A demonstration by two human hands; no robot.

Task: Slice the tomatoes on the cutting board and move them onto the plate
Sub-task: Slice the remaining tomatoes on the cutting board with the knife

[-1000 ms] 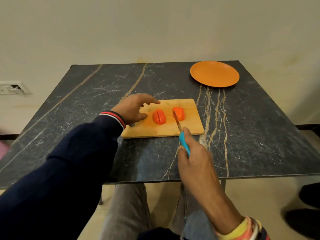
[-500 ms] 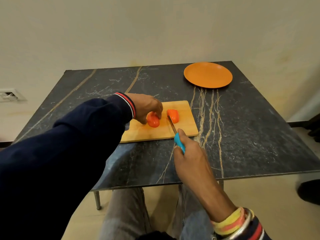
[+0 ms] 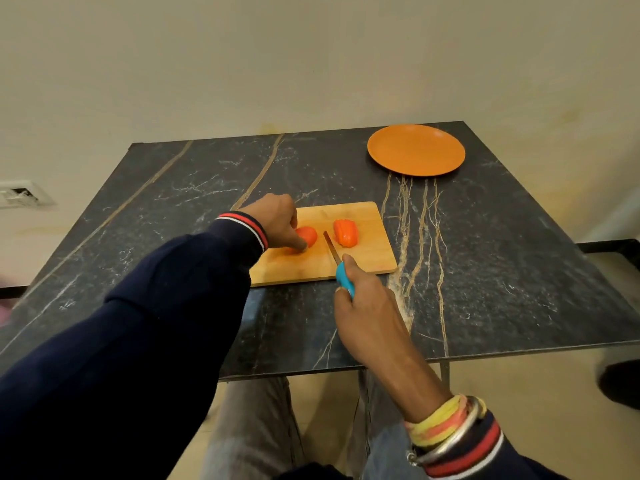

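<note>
Left tomato (image 3: 309, 234): on the left half of the cutting board (image 3: 372, 252), partly hidden under the fingers.
Right tomato (image 3: 345, 232): mid-board, toward the board's far edge, untouched.
Left hand (image 3: 277, 223): curled over the left tomato, grasping it, thumb at its near side.
Knife (image 3: 341, 271): blade over the board between the two tomatoes; blue handle at the board's near edge.
Right hand (image 3: 367, 313): clenched round the knife handle, just off the board's near edge.
In the way: the left sleeve covers the board's left end.
Plate (image 3: 415, 154): orange, well beyond the board's far right corner.
Desk (image 3: 502, 271): dark, veined, carrying board and plate.
Wall socket (image 3: 20, 195): far left of the board.
</note>
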